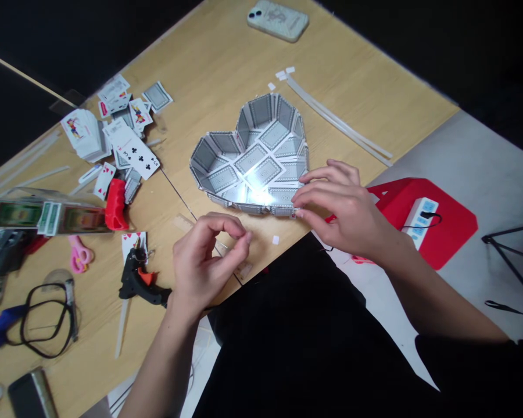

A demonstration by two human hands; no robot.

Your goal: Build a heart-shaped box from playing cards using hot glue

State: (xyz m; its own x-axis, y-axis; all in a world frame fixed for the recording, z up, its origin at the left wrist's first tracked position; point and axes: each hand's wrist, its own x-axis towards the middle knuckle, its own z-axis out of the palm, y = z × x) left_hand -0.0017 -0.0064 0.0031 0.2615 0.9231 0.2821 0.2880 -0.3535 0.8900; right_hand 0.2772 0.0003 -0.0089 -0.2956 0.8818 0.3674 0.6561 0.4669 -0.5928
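A heart-shaped box (258, 164) built from grey-backed playing cards sits on the wooden table, its low walls standing upright around a floor of overlapping cards. At the box's near right wall, my right hand (337, 203) has its fingertips over the rim and the thumb on the outer side, pinching it. In front of the box, apart from it, is my left hand (211, 258), thumb and forefinger pressed together. Whatever lies between those fingertips, if anything, is too small to make out. Left of that hand lies a black hot glue gun (142, 278) with an orange trigger.
Loose playing cards (133, 148) are piled at the left, near a red-handled tool (117, 204) and pink scissors (81, 254). Glue sticks (335, 116) and a phone (279, 20) lie beyond the box. A power strip (421, 223) rests on a red stool (448, 232).
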